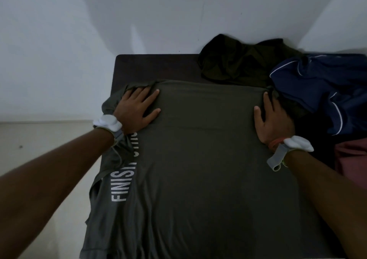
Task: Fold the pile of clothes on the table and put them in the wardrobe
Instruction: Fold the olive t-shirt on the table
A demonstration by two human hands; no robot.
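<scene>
An olive-grey T-shirt lies spread flat across the dark table, with white lettering along its folded left edge. My left hand rests flat on the shirt's far left corner, fingers straight and spread. My right hand presses flat on the far right edge of the shirt, its fingers pointing away from me. Neither hand grips the cloth. Both wrists carry white bands.
A crumpled dark green garment lies at the table's far edge against the white wall. A navy garment with white piping is heaped at the right. A maroon cloth lies below it. The pale floor is to the left.
</scene>
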